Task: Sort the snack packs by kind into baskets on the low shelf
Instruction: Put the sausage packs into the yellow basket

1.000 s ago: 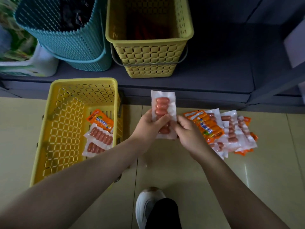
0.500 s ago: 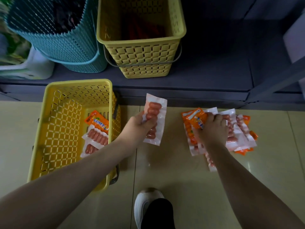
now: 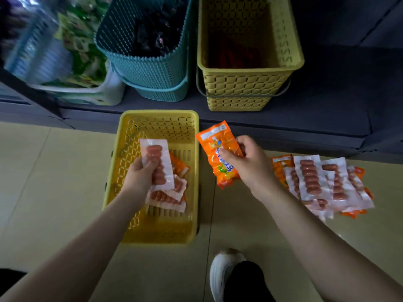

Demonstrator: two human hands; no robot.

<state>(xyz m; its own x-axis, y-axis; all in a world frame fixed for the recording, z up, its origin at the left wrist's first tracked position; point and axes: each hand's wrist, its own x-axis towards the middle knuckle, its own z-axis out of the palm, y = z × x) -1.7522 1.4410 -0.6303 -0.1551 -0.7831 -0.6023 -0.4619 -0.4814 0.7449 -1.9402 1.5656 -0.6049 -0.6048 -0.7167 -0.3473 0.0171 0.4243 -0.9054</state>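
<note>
Our left hand [image 3: 139, 177] gripped a clear sausage pack [image 3: 157, 166] over the yellow floor basket [image 3: 130, 149], where similar packs already lay. Our right hand [image 3: 250, 164] pinched an orange snack pack [image 3: 218, 153] just right of that basket, near the loose pile [image 3: 322, 184] on the floor; a taller yellow basket [image 3: 246, 83] and a teal one [image 3: 148, 68] stood on the low shelf [image 3: 327, 110].

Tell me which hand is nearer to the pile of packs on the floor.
The right hand. It holds an orange pack just left of the pile. The left hand is farther, over the yellow basket, holding a clear pack.
</note>
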